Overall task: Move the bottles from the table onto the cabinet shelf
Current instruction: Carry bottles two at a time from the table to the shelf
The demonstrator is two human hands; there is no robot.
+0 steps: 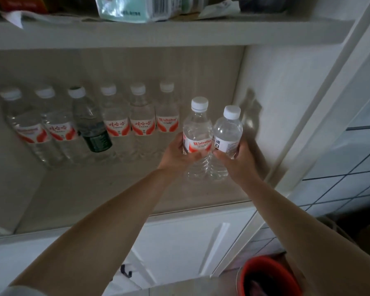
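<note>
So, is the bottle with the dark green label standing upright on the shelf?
Yes, upright: the bottle with the dark green label stands in the row on the shelf, white cap on top, like the neighbouring bottles.

clear, glossy plastic in the held bottles, with smooth matt white caps and glossy printed labels. same clear plastic along the row at the shelf's back edge, one dark-tinted. pale matt wood-grain on the shelf, smooth white painted boards above. glossy red plastic in the bucket.
</note>
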